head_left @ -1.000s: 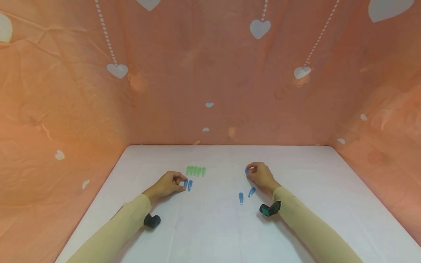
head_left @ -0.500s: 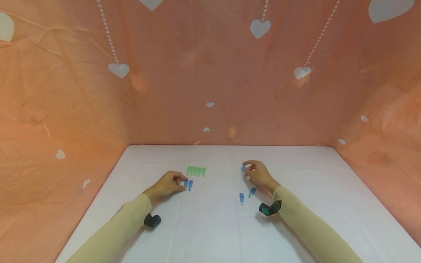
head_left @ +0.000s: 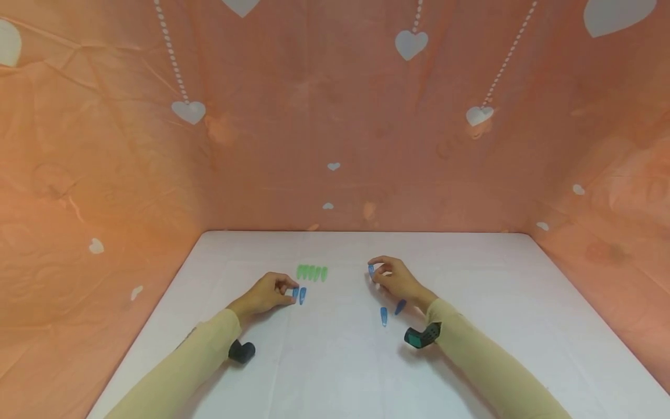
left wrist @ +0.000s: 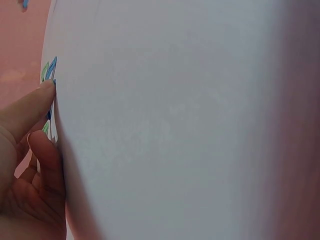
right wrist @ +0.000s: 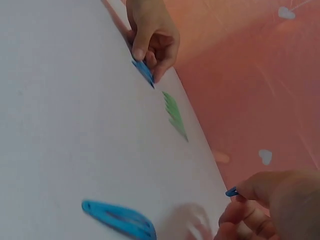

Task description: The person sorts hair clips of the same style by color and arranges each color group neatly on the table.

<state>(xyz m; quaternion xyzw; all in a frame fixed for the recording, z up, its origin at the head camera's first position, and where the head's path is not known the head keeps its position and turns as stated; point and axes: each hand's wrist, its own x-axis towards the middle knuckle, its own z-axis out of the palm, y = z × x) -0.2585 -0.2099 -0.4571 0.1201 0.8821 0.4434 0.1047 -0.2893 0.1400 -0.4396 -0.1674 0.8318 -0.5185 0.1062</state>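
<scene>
In the head view my left hand (head_left: 269,293) is at the table's left-middle, thumb and fingers pinching a blue snap hair clip (head_left: 295,293) at the tabletop. Just right of it lies another blue hair clip (head_left: 303,295). Behind them several green hair clips (head_left: 312,272) lie side by side in a row. My right hand (head_left: 399,279) holds a blue hair clip (head_left: 371,270) between thumb and fingers above the table, also seen in the right wrist view as a small blue clip (right wrist: 231,192). In the left wrist view, the left fingers (left wrist: 47,165) partly hide the clips.
Two loose blue clips, one straight (head_left: 384,316) and one slanted (head_left: 400,306), lie on the white table (head_left: 335,366) near my right wrist. An orange cloth with white hearts (head_left: 262,145) surrounds the table at the back and sides.
My right hand has moved left toward the green row, carrying its blue hair clip. The left hand stays in place on its clip.
</scene>
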